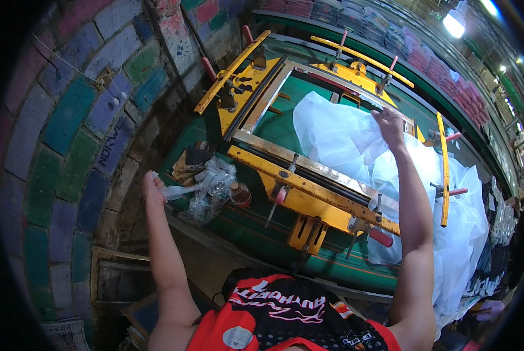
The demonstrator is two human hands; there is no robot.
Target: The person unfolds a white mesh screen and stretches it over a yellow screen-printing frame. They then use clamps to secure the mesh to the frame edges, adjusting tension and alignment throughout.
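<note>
At the left, my left hand (155,186) grips a strip of clear plastic (177,191) beside a crumpled plastic heap (209,196). A brown bottle (240,195) stands just right of the heap. My right hand (390,124) is curled at the far side of a wooden screen frame (259,143), over sheer white mesh fabric (338,131); what its fingers hold, if anything, I cannot make out. The frame sits within yellow metal clamps (285,178) on a green table (332,263). The mesh lies partly inside the frame and drapes over its right side.
A painted brick wall (83,134) borders the left, with a wire hanging on it. Stacked folded goods (449,96) line a rack along the back. Red-handled clamp bars (444,169) rise around the frame. Leaning frames (115,263) stand below the table's left end.
</note>
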